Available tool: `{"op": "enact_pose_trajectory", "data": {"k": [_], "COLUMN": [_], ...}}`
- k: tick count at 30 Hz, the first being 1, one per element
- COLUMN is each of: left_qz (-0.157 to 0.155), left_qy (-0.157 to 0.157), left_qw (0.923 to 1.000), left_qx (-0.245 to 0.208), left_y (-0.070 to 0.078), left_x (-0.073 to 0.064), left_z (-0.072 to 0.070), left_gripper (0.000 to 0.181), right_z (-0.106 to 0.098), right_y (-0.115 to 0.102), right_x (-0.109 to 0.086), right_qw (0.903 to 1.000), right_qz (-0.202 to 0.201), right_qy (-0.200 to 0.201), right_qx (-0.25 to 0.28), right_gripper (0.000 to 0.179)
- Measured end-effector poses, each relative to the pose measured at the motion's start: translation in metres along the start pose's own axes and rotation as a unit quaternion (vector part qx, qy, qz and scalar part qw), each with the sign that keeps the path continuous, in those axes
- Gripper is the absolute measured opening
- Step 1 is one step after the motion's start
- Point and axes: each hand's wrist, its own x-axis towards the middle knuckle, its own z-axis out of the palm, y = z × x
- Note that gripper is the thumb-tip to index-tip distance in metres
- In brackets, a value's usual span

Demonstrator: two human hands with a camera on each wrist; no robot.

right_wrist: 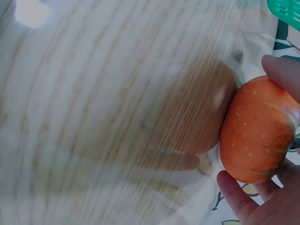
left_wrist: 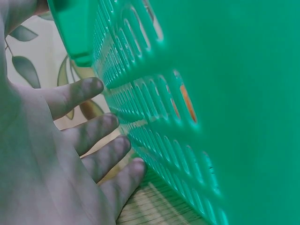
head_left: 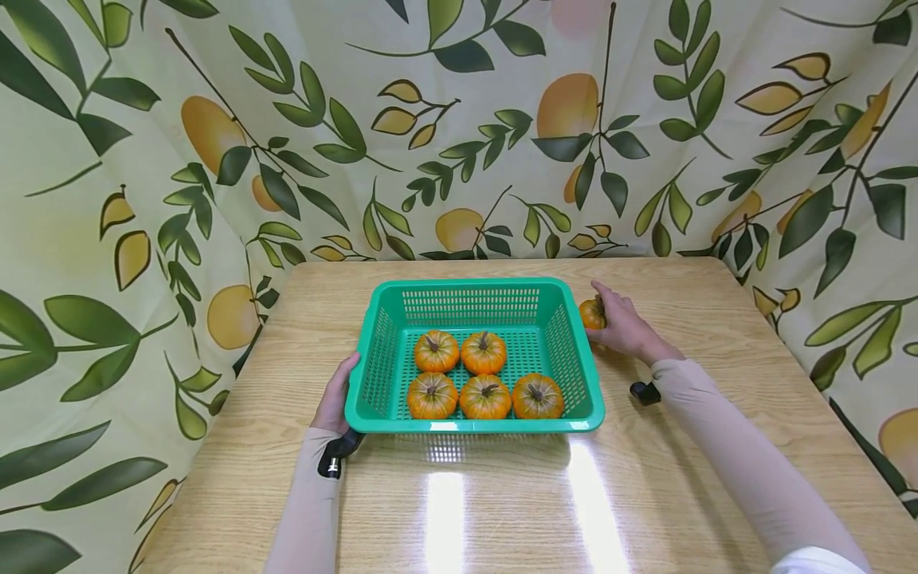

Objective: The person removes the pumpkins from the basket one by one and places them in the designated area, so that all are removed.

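Note:
A green plastic basket [head_left: 475,426] stands on the table and holds several small orange pumpkins [head_left: 484,352] in two rows. At its left side is my left hand [head_left: 335,397]. In the left wrist view the spread, nearly straight fingers [left_wrist: 96,133] rest with their tips at the slotted wall, and the thumb is up by the rim. Just right of the basket my right hand [head_left: 625,325] holds another small pumpkin [right_wrist: 258,129] between thumb and fingers. The right wrist view shows that pumpkin low at the tabletop, its stem side toward the palm.
The light wooden table [head_left: 495,502] carries bright glare streaks in front of the basket. A leaf-and-fruit patterned cloth [head_left: 459,143] hangs along the back and both sides. Each wrist wears a small black strap device [head_left: 645,392].

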Motion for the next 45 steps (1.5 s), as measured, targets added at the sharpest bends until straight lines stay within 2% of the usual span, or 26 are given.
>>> {"op": "enact_pose_trajectory", "data": {"k": [7, 16, 26, 30, 36, 45], "left_qz": [0.003, 0.008, 0.020, 0.020, 0.014, 0.004], "left_qy": [0.006, 0.002, 0.007, 0.007, 0.004, -0.002], "left_qw": [1.0000, 1.0000, 0.9997, 0.9997, 0.9998, 1.0000], "left_qx": [-0.003, -0.002, 0.009, 0.013, 0.011, 0.002], "left_y": [0.000, 0.000, 0.002, 0.002, 0.001, 0.002], "left_x": [0.001, 0.001, 0.000, 0.000, 0.001, -0.001], "left_z": [0.001, 0.001, 0.001, 0.000, -0.001, 0.001], "left_gripper": [0.063, 0.059, 0.062, 0.063, 0.064, 0.065], "right_z": [0.002, 0.005, -0.002, -0.005, -0.012, -0.031], "right_y": [0.002, 0.006, 0.001, -0.005, -0.018, -0.035], "right_x": [-0.001, -0.006, -0.006, -0.007, -0.011, -0.012], "right_qw": [0.9999, 0.9992, 0.9985, 0.9989, 0.9987, 0.9931], "right_qz": [-0.009, -0.007, -0.020, -0.015, -0.027, -0.043], "right_qy": [0.007, 0.026, 0.044, 0.041, 0.042, 0.082], "right_qx": [-0.007, -0.031, -0.026, -0.015, 0.014, 0.072], "right_gripper": [0.097, 0.110, 0.107, 0.102, 0.083, 0.075]}}
